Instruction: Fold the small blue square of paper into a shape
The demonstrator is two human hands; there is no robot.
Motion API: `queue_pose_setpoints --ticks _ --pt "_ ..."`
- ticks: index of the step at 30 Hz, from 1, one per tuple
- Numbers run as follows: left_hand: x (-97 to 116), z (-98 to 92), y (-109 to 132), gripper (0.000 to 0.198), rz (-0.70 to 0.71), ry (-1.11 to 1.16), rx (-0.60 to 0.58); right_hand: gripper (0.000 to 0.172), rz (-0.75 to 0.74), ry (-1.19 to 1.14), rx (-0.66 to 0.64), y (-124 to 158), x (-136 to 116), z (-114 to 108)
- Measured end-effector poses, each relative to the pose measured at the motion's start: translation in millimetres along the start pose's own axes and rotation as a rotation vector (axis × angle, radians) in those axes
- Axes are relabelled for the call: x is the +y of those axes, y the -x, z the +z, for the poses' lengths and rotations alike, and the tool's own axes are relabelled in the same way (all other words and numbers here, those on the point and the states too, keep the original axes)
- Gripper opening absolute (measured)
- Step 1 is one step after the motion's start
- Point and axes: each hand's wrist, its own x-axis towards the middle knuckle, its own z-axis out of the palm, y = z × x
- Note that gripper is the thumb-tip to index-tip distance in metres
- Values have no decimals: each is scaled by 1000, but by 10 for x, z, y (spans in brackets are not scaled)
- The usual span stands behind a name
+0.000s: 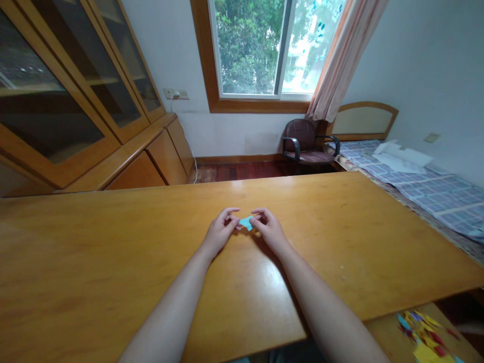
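A small light-blue piece of folded paper point(246, 222) is held between my two hands, just above the wooden table point(113, 262). My left hand point(222, 229) pinches its left end between thumb and fingers, the index finger arched over. On the other side, my right hand point(269, 227) grips the right end with the thumb on top. Some of the paper's edges are hidden behind the fingertips.
Colourful paper pieces point(425, 333) lie heaped on a lower surface at bottom right. A brown armchair point(302, 141) stands beyond the table, beside a bed with a checked cover point(427, 186). Glass-door cabinets point(75, 80) line the left.
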Motion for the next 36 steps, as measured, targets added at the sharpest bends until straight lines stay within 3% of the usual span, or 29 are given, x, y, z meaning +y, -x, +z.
queue_pose_setpoints --ticks 22,27,36 --pt "42 -20 -42 34 11 12 202 30 -7 16 -19 27 -35 10" --pt "34 -23 -41 32 4 51 217 32 -13 10 1 29 -53 9" --pt "134 -35 -20 20 63 -89 145 33 -30 6 27 31 -58 2"
